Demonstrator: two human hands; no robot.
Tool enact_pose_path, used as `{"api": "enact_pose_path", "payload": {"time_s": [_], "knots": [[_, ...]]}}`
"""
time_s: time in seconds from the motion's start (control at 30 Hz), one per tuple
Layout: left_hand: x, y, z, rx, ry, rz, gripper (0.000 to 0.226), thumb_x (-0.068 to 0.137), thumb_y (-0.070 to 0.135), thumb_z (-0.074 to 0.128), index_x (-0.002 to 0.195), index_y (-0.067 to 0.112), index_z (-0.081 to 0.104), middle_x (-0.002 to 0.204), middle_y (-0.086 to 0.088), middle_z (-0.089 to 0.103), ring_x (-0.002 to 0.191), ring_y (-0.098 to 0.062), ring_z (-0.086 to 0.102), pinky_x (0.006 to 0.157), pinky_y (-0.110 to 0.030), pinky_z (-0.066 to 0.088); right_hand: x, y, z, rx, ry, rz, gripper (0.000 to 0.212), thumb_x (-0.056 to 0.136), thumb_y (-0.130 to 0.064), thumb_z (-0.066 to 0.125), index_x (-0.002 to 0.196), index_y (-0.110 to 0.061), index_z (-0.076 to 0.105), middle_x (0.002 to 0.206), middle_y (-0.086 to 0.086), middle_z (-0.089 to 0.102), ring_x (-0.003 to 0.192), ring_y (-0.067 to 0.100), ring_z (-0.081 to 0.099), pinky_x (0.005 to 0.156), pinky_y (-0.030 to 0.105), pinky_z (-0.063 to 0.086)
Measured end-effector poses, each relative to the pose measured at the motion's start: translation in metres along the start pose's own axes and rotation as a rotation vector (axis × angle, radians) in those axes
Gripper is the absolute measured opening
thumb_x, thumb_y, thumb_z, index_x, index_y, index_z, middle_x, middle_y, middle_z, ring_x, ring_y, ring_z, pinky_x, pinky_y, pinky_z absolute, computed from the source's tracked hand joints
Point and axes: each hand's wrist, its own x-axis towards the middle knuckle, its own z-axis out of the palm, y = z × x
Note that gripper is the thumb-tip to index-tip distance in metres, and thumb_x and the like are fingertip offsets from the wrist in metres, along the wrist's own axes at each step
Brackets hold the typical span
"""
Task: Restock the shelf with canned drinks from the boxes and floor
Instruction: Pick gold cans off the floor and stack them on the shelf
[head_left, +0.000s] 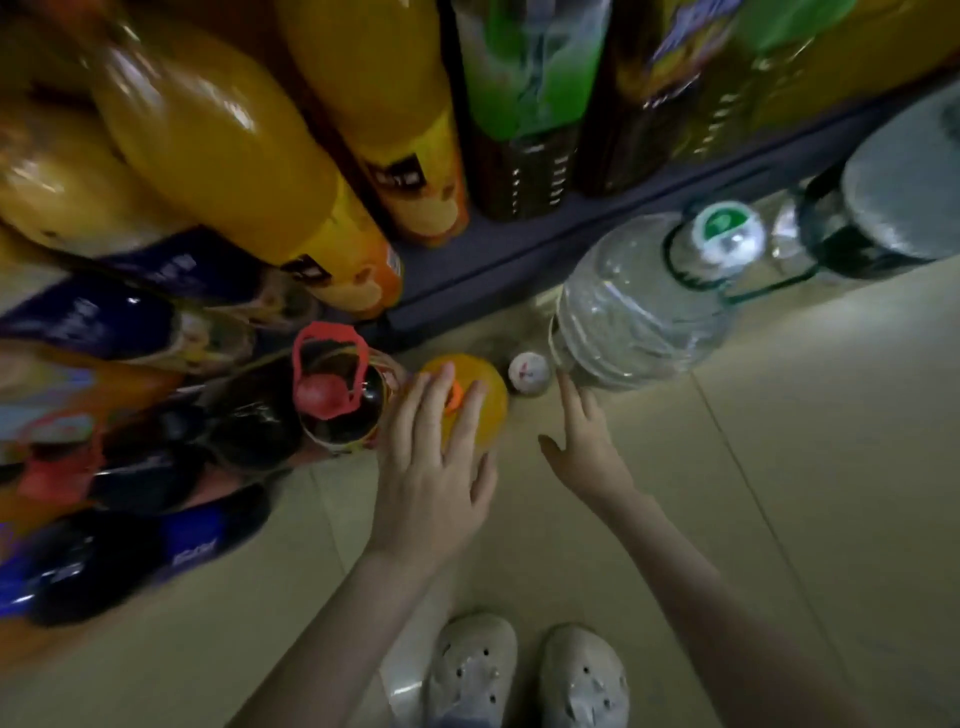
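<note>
Left hand (431, 467) spread over the upright orange bottle (491, 413), the right hand (587, 441), fingers straight and empty, lies nearer the small white-topped container (529, 371) just ahead.

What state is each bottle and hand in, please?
Round orange plastic bottle: upright on floor, orange cap on.
Large clear plastic water jug: upright, green cap on.
Dark plastic bottle with red handle: upright, red cap on.
Left hand: rests on orange bottle.
Right hand: open, holds nothing.
</note>
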Motion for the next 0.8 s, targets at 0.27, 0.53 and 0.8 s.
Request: {"api": "enact_pose_path", "payload": {"time_s": [0.27,0.53,0.8], "knots": [[0.014,-0.015,0.044,-0.056,0.219,0.091,0.043,0.086,0.028,0.062,0.124,0.015,0.049,0.134,-0.012,0.024,0.121,-0.035,0.033,0.114,-0.040,0.021,0.095,0.033,0.069,0.017,0.099,0.021,0.070,0.076,-0.015,0.072,0.137,-0.009,0.039,0.131,0.026,0.040,0.107,0.044,0.052,0.085,0.040,0.043],[0.000,0.022,-0.074,-0.192,-0.342,-0.044,0.050,0.081,0.035,0.051,0.129,0.021,0.056,0.149,-0.012,0.027,0.138,-0.034,0.020,0.108,-0.058,0.027,-0.076,-0.059,-0.075,0.257,0.203,0.166,0.060,0.068,-0.019,0.081,0.120,-0.021,0.050,0.105,0.003,0.053,0.089,0.018,0.053,0.073,0.025,0.038],[0.066,0.110,-0.397,-0.733,-0.635,-0.193,0.078,0.069,0.029,0.079,0.137,0.016,0.041,0.129,-0.005,0.057,0.117,-0.020,0.054,0.085,-0.022,0.040,-0.255,-0.300,-0.319,0.510,-0.001,0.101,0.069,0.063,-0.021,0.087,0.119,-0.032,0.047,0.107,-0.013,0.060,0.094,0.000,0.058,0.083,0.014,0.043]]}}
